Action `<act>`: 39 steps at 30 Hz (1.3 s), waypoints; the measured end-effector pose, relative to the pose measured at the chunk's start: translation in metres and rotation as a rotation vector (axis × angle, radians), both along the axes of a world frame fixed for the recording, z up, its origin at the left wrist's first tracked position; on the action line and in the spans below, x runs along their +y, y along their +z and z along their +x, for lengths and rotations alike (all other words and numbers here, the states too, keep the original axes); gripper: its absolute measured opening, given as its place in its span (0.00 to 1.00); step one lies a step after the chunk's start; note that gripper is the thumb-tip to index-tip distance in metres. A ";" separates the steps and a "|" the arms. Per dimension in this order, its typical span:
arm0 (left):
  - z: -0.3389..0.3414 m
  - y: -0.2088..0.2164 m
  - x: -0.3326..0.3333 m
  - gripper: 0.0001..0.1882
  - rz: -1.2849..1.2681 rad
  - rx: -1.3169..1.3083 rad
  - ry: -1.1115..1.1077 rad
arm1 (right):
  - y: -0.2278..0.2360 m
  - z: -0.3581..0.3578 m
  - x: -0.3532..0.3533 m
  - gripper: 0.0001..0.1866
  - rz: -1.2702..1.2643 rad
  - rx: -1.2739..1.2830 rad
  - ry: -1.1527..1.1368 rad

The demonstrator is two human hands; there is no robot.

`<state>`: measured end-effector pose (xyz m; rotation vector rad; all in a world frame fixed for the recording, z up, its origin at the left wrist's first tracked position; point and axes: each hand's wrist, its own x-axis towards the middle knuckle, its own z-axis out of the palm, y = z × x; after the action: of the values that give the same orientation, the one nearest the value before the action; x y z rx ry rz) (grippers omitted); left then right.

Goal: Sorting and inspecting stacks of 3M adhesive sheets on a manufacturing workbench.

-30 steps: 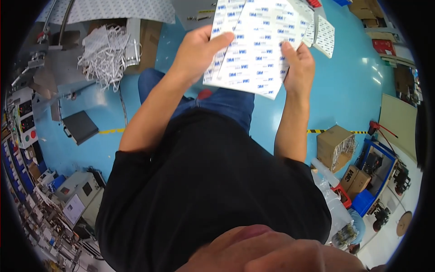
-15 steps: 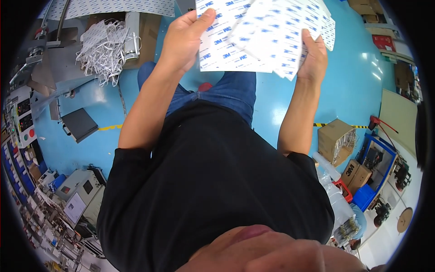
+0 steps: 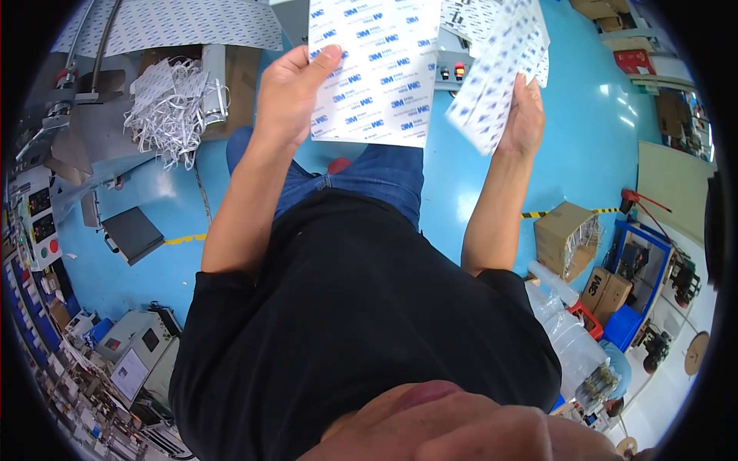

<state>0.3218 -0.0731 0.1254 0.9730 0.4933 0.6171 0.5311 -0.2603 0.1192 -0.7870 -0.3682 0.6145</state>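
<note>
My left hand (image 3: 296, 96) grips the left edge of a white sheet (image 3: 377, 73) with rows of blue print, thumb on its face. It looks like adhesive-backing sheet and hangs upright before me. In my right hand (image 3: 524, 115) are several narrower white sheets (image 3: 492, 84) with the same kind of print, slightly fanned, tilted and blurred by motion. A gap separates the two lots. How many sheets lie behind the left one is hidden. Beyond the right-hand sheets, more white printed material (image 3: 470, 19) shows at the top.
A heap of white paper strips (image 3: 173, 111) lies by a carton at the left, under a wide printed sheet (image 3: 177, 27). A black case (image 3: 133, 234) is on the blue floor. On the right are a cardboard box (image 3: 565, 238) and plastic-wrapped goods (image 3: 565, 346). A red button (image 3: 459, 71) shows ahead.
Both hands have come slightly lower. The sheets that overlapped between them are now parted: one lot in the left hand, the fanned lot in the right, with machine parts visible between.
</note>
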 end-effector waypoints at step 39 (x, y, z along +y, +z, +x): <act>0.018 0.007 -0.029 0.20 0.660 0.165 0.149 | -0.004 -0.069 0.025 0.17 -0.242 -0.071 0.038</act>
<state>0.3401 -0.1019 0.1320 1.6318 0.5209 0.8625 0.4617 -0.2354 0.1150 -1.0377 -0.3787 0.6758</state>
